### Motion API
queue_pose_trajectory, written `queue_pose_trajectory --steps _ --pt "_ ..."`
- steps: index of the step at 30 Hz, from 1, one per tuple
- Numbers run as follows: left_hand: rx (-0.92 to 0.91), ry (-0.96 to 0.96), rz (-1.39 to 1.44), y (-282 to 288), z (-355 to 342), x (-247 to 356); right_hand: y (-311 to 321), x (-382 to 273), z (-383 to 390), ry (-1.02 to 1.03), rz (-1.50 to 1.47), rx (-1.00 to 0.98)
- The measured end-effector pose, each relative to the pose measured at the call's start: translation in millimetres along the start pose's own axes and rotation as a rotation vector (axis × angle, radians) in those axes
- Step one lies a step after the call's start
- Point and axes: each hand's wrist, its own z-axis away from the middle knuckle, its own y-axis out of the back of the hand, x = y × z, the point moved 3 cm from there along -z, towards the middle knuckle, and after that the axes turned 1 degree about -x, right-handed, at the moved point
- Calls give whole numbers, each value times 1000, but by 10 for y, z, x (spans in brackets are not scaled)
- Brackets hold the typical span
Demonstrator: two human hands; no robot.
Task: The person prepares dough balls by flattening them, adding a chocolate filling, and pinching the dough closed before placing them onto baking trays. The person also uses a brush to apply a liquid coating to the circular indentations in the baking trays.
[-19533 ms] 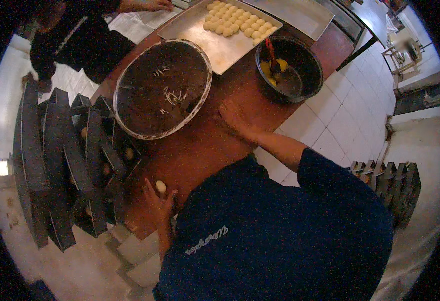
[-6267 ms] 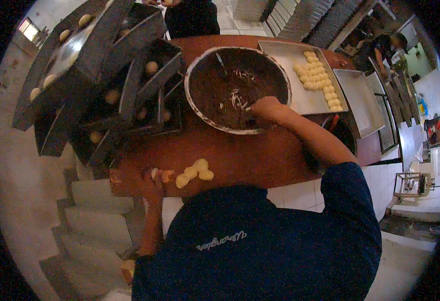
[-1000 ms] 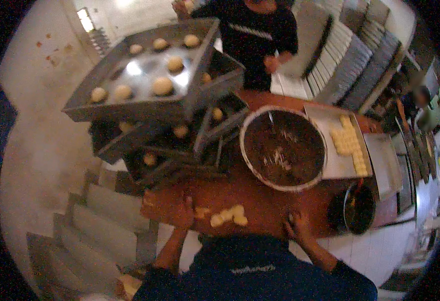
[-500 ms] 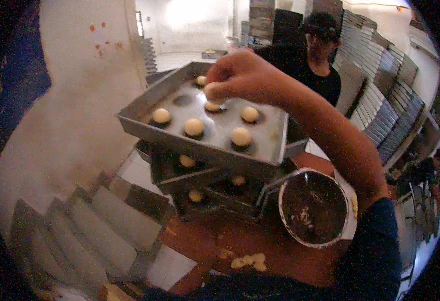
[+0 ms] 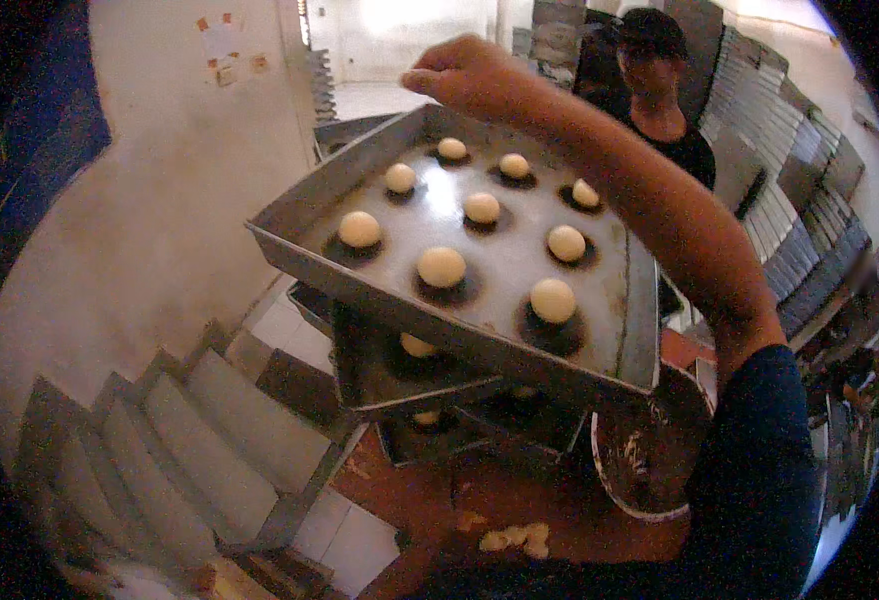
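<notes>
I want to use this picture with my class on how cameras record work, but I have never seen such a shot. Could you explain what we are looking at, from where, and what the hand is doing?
There is no machine here: a person wears a wide-angle camera on the head, so the view looks down past their own arm and straight edges bend near the rim. The right hand, fingers closed, is raised over the far end of the top metal tray; whether it holds anything cannot be seen. The left hand is out of view. On the tray sit nine round pale dough balls, spaced apart. More trays with dough are stacked crosswise beneath. Lower down, a reddish-brown table carries a few small dough pieces and a metal bowl with a dark mixture. Another person in dark clothes stands behind.
</notes>
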Motion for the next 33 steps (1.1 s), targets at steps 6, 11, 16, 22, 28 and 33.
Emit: queue_pose_trajectory --steps 6,11,16,22,28,33 --pt "-15 -35 -9 71 140 -281 199 -1352 2302 127 -329 451" --pt "-181 -153 132 142 48 -675 -1073 -1385 4298 -248 -513 257" --pt "-165 -709 -30 615 479 -37 -1970 -1816 6146 -1197 -514 -240" --pt "-70 -434 48 1163 44 -702 -1135 -2076 5688 -862 -470 -62" --pt "61 -608 42 1435 -356 -152 -184 -583 5456 -678 584 -70" --pt "129 -733 -215 785 -314 -44 -838 93 5427 -776 392 -789"
